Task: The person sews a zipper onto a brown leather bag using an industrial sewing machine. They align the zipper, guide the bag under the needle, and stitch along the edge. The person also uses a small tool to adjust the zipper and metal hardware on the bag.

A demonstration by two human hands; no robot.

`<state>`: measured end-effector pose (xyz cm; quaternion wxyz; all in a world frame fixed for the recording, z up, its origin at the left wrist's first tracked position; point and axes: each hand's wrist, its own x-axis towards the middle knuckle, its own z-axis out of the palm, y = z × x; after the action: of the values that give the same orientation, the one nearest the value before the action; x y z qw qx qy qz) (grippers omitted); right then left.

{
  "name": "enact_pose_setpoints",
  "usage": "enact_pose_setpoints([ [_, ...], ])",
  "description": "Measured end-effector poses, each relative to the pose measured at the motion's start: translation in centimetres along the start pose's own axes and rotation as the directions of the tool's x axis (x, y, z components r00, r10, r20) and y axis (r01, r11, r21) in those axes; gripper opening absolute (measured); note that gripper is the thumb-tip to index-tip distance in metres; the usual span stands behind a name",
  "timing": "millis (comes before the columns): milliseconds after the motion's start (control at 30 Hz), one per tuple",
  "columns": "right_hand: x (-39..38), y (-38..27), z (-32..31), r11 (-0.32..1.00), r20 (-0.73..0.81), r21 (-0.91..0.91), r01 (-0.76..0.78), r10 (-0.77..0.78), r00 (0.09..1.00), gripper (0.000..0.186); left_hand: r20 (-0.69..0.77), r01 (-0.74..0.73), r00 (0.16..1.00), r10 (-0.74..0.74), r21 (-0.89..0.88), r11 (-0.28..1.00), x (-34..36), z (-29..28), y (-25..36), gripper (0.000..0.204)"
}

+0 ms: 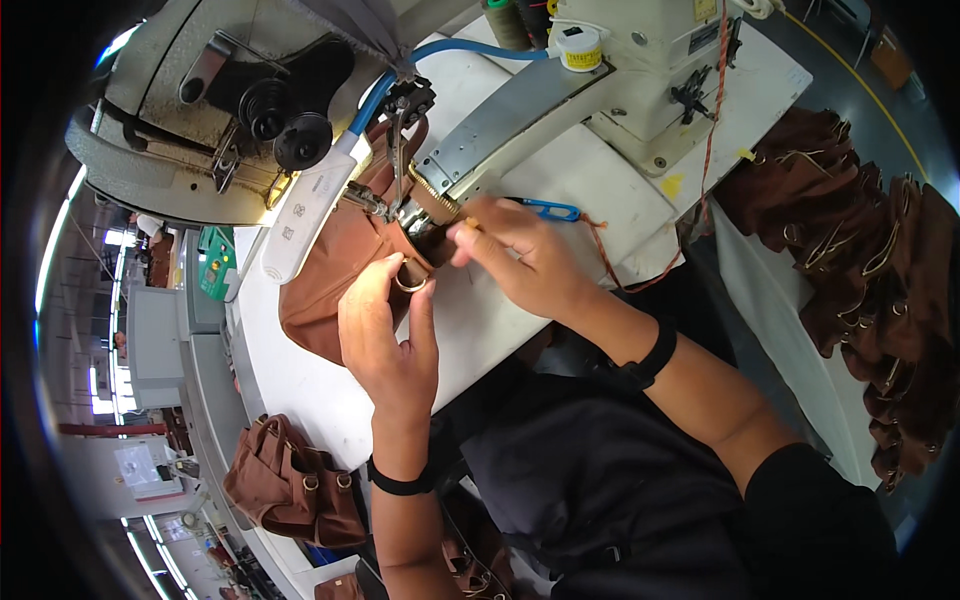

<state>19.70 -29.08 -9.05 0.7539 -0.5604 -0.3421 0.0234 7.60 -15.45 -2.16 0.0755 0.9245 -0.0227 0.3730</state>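
Note:
A brown leather bag lies on the white table, its edge under the presser foot of a sewing machine. My left hand is closed at the bag's near edge, with thumb and forefinger either side of a metal ring attached there. Just right of the needle area, my right hand has its fingers drawn into a pinch. A small yellow-orange tip shows at those fingers; what it belongs to is unclear. The hand partly hides the bag's right side.
Blue-handled thread snips lie beside the machine bed, near a red-brown thread. A lit lamp bar hangs at the left. Another brown bag sits lower left. Brown bags are heaped at the right. A small tub stands on the machine.

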Motion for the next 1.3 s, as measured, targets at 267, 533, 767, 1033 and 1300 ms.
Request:
enact_pose_setpoints([
  [267, -1.0, -0.7, 1.5, 0.936, 0.092, 0.281, -0.213, 0.195, 0.977, 0.028, 0.019, 0.054, 0.998, -0.053, -0.053, 0.997, 0.3, -0.9, 0.5, 0.034],
  [533, -1.1, -0.4, 1.5, 0.827, 0.355, 0.384, -0.411, 0.278, 0.893, 0.021, 0.004, 0.035, 0.999, -0.035, -0.027, 0.999, 0.4, -1.0, 1.0, 0.028],
  [767, -0.7, -2.6, 2.1, 0.765, 0.226, 0.478, -0.432, 0.369, 0.902, 0.019, 0.003, 0.241, 0.97, -0.241, -0.054, 0.969, 0.5, -1.0, 2.9, 0.021],
  [1033, -0.4, -4.2, 2.0, 0.524, 0.278, 0.615, -0.589, 0.555, 0.784, 0.016, 0.026, 0.516, 0.836, -0.548, -0.377, 0.769, 0.7, -0.9, 4.3, 0.011],
  [1300, -0.3, -4.8, 1.8, 0.513, 0.297, 0.59, -0.624, 0.581, 0.758, 0.02, -0.014, 0.479, 0.854, -0.521, -0.371, 0.796, -0.1, -0.5, 3.8, 0.015],
])
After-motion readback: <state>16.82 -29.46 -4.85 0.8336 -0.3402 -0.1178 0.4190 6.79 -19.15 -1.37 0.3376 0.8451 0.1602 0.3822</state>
